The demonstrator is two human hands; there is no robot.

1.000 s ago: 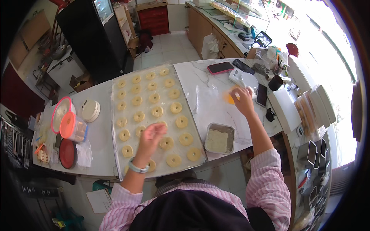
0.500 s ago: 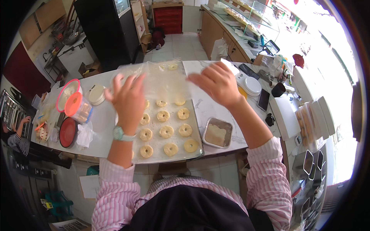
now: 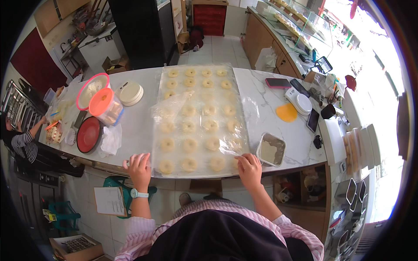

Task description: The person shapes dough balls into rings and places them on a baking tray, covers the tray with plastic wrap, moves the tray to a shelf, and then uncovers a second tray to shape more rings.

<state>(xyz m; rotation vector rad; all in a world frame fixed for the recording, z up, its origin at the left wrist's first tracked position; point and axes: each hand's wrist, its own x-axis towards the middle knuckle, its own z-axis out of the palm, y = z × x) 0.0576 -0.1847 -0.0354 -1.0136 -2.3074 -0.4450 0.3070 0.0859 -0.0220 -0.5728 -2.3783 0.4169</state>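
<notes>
A tray of ring-shaped dough pieces lies on the counter under a wrinkled clear plastic sheet, which reaches past the tray's sides. My left hand is at the near left corner, fingers apart and slightly bent beside the sheet's edge. My right hand is at the near right edge, fingertips pinched on the sheet. A square metal tin with a pale powder stands just right of the tray, and an orange disc lies farther back.
Left on the counter are tubs, a red plate and stacked white discs. Right are phones, a scale and stacked boxes. A co-worker stands far left. A clipboard rests below the counter.
The plastic sheet, raised between my hands half a second ago, now lies spread over the whole tray. Both hands have come down to the near corners.
</notes>
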